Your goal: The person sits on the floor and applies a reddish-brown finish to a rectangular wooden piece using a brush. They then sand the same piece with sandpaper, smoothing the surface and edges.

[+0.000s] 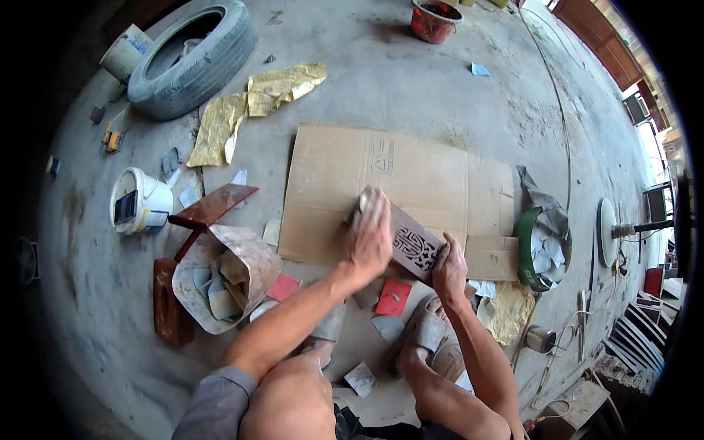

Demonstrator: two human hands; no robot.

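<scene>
A dark reddish-brown wooden panel with a carved openwork pattern [415, 246] is held at a slant over the near part of a flattened cardboard sheet [330, 165]. My right hand [449, 268] grips the panel's near right end, fingers wrapped over the edge. At the panel's far left end, my left hand [370, 235] is closed and pressed down, slightly blurred. A small pale piece of what looks like folded sandpaper [364, 202] shows at its fingers; the rest of it is hidden under them.
To the left are a container of paper scraps [253, 268], a red-brown wooden piece [216, 205] and a white bucket [158, 194]. A green container of scraps [526, 249] stands right. A tyre [213, 70] and a red-stained bucket [433, 26] lie farther off. Red sandpaper [394, 297] is between my feet.
</scene>
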